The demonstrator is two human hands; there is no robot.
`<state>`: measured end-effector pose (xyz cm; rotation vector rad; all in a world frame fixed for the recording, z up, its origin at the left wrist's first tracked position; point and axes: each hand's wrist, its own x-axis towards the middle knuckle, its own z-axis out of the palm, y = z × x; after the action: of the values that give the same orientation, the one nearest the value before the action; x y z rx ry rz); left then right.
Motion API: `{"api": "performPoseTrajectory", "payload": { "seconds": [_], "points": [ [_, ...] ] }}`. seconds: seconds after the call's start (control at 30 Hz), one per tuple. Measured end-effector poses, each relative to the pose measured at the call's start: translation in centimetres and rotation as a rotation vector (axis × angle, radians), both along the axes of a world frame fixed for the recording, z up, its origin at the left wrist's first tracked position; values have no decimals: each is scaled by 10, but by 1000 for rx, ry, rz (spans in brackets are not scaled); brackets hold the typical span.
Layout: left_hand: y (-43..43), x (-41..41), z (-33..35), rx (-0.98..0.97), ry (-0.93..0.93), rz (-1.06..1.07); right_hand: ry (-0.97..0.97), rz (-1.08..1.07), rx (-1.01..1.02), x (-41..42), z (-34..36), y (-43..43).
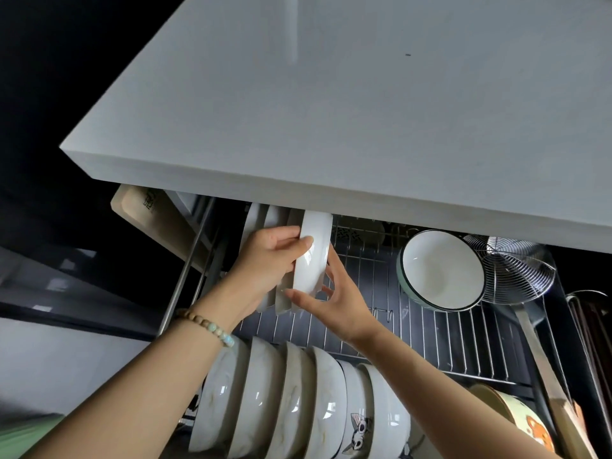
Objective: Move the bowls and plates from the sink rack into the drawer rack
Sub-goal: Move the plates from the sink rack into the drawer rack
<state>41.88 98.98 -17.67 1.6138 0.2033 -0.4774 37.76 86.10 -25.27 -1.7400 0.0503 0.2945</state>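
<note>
A white plate (314, 250) stands on edge in the back row of the wire drawer rack (463, 346), beside other upright plates (261, 220) partly hidden under the countertop. My left hand (268, 260) grips the plate's left side, thumb across its rim. My right hand (337, 303) touches its lower right edge with fingers spread. Several white bowls (281, 402) stand in a row at the rack's front. A green-rimmed white bowl (440, 270) leans at the back right.
The grey countertop (331, 111) overhangs the back of the drawer. A wooden board (155, 220) stands at the far left. A wire skimmer (513, 270) lies at the right, and a yellow patterned bowl (516, 419) sits at the front right.
</note>
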Motion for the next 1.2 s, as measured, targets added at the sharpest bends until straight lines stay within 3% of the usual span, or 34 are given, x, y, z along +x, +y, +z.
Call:
{"api": "performPoseTrajectory", "payload": {
  "seconds": [0.33, 0.63, 1.0, 1.2],
  "points": [
    [0, 1, -11, 135, 25, -64, 42, -1, 1, -10, -10, 0],
    [1, 2, -13, 227, -162, -127, 23, 0, -27, -4, -16, -4],
    [13, 12, -2, 966, -694, -407, 118, 70, -20, -2, -18, -20],
    [18, 16, -8, 1120, -717, -522, 143, 110, -39, 1, -15, -27]
  ]
}}
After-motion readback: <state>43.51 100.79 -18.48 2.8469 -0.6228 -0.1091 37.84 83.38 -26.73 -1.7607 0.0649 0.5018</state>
